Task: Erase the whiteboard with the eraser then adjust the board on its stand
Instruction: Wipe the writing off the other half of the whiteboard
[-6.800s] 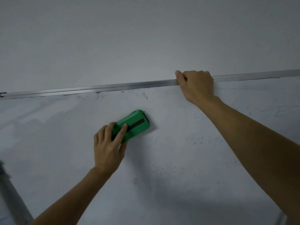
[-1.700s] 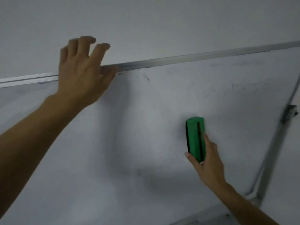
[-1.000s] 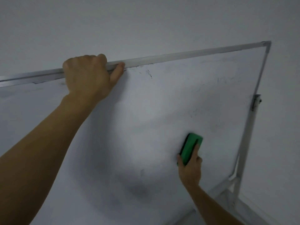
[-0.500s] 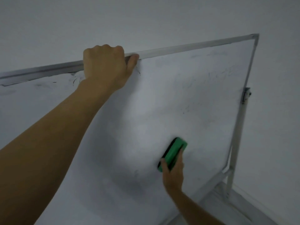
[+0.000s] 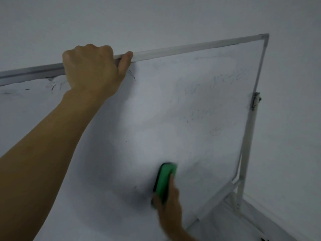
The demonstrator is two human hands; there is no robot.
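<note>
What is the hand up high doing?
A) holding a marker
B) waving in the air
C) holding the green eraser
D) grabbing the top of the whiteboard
D: the left hand has its fingers curled over the top edge of the whiteboard, while the right hand lower down holds the green eraser.

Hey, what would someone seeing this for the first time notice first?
The bright green plastic eraser stands out, held by the right hand low on the smudged white whiteboard. The left hand grips the board's silver metal top edge at upper left.
</note>
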